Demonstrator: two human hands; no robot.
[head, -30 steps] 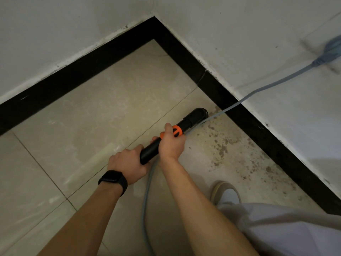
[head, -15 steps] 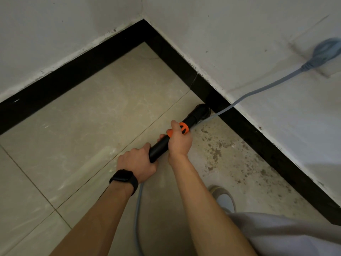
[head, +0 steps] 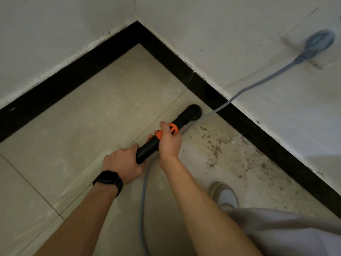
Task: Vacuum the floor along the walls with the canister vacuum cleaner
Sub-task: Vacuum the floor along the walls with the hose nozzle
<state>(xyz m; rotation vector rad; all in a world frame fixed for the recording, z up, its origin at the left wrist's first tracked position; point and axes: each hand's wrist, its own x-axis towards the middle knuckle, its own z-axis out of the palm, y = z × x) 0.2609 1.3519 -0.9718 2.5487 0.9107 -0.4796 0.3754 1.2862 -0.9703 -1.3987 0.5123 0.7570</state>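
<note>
Both hands (head: pixel 121 164) (head: pixel 168 143) grip wand (head: pixel 147 149), fingers wrapped. Nozzle (head: pixel 192 112) frame centre near skirting (head: pixel 239 117). Risk: cord (head: pixel 258 84) beside nozzle snags, gets sucked in.

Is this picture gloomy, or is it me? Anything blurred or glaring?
Head view: dim, flat light, no hard glare, only a faint sheen on the tiles; the wand is sharp; the plug near the edge looks soft.
</note>
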